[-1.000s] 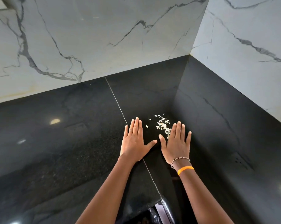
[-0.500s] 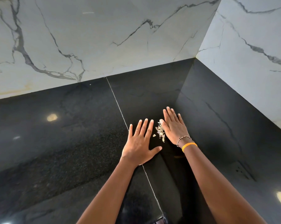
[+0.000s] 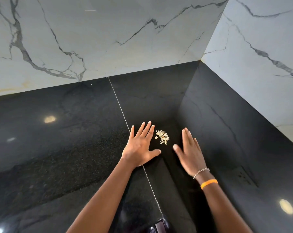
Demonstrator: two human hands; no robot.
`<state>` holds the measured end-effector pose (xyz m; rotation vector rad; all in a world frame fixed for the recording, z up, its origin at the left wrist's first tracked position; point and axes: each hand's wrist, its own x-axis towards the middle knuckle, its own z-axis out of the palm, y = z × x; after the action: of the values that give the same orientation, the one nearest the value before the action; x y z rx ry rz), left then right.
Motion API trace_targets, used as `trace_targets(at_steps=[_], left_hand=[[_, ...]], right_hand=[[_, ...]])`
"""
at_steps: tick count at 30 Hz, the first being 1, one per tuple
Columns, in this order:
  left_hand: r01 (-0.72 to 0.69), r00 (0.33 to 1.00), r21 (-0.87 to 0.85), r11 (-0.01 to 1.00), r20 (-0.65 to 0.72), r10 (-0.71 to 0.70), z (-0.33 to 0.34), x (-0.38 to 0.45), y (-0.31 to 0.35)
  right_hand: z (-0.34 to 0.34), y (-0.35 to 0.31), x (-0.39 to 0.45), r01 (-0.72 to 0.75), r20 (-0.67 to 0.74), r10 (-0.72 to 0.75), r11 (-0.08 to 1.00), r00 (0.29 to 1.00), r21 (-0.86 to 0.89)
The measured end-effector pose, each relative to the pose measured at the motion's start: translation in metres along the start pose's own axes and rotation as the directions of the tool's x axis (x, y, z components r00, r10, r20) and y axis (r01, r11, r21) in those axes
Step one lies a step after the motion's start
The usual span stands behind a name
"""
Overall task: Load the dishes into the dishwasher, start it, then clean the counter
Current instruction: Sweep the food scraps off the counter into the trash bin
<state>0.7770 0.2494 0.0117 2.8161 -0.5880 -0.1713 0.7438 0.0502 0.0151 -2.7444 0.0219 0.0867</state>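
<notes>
moved: right hand (image 3: pixel 190 152) pulls back off crumbs (image 3: pixel 162 137), fingers straight
left hand (image 3: pixel 140 145): flat on counter (image 3: pixel 58 148), fingers spread
crumbs: between hands, near back corner

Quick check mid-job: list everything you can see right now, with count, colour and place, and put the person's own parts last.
crumb pile: one small heap, pale cream, on the counter between the two hands
counter: one, glossy black, L-shaped into the corner, with a thin pale seam running toward the back
wall panels: two, white marble with grey veins, meeting at the corner behind the counter
beaded bracelet: one, silvery, right wrist
wristband: one, orange, right forearm just behind the bracelet
left hand: fingers straight, spread, palm down on the counter left of the crumbs
right hand: fingers straight, right of the crumbs, blurred
</notes>
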Motion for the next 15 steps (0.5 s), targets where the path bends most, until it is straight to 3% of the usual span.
trace_targets(at_steps=[2,4,8,12,15], left_hand=[[-0.027,0.998,-0.133,0.991,-0.062,0.019,0.000,-0.001,-0.004],[-0.037,0.992,-0.293,0.955,-0.127,0.000,0.001,-0.002,-0.005],[-0.052,0.981,-0.430,0.901,-0.191,-0.034,0.001,-0.004,-0.005],[-0.065,0.973,-0.508,0.859,-0.224,-0.059,-0.001,-0.007,-0.005],[-0.072,0.967,-0.560,0.825,-0.244,-0.081,0.001,-0.006,-0.007]], right_hand=[[0.013,-0.015,-0.020,0.020,-0.028,-0.027,0.975,0.999,-0.221],[0.023,-0.030,-0.022,-0.020,-0.038,0.011,0.966,0.999,-0.257],[0.033,-0.061,0.004,-0.068,-0.047,0.058,0.964,0.997,-0.257],[0.033,-0.072,0.025,-0.030,0.016,0.033,0.984,0.999,-0.176],[0.014,-0.064,0.035,-0.029,0.093,0.019,0.993,0.995,0.116]])
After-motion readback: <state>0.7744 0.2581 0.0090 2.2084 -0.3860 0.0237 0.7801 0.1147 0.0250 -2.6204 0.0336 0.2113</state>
